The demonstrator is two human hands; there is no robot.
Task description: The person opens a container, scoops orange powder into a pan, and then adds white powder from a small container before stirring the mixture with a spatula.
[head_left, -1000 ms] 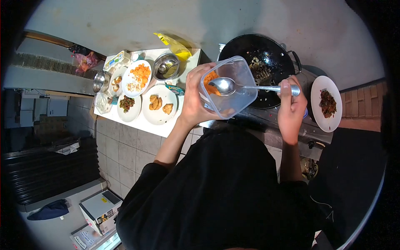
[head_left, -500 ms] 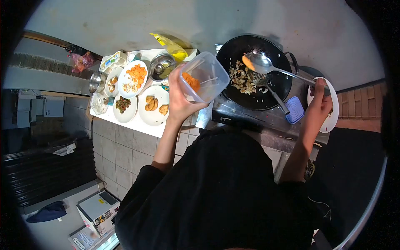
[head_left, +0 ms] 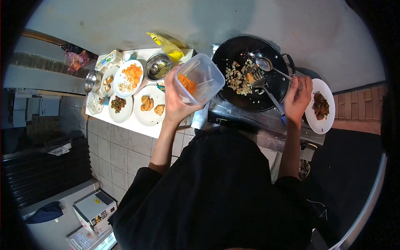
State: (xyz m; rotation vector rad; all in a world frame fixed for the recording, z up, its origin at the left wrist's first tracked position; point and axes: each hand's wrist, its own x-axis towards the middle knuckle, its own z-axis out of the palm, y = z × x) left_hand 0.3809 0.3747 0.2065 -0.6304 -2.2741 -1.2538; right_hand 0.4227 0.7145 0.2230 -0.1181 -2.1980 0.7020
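Note:
My left hand (head_left: 177, 106) is wrapped round a tilted, clear plastic container (head_left: 210, 85), with an orange mass (head_left: 187, 84) inside it. In my right hand (head_left: 297, 100) is the handle of a large metal spoon (head_left: 264, 63). Its bowl hangs over the black wok (head_left: 233, 46), and no orange lump shows in it. Chopped pale bits (head_left: 237, 79) lie in the wok, with an orange clump (head_left: 250, 78) among them. A slotted spatula (head_left: 271, 95) rests in the wok, its handle over the rim toward me.
Right of the stove sits a white plate (head_left: 331, 100) of dark red-green chopped food. On the white counter (head_left: 143, 130) at left stand several food plates, a metal bowl (head_left: 167, 59) and an egg carton (head_left: 109, 59). A yellow bag (head_left: 171, 46) leans against the wall.
The orange lump has left the spoon and now lies in the wok by the spatula. My right hand has moved left and back with the spoon. The container stays in my left hand.

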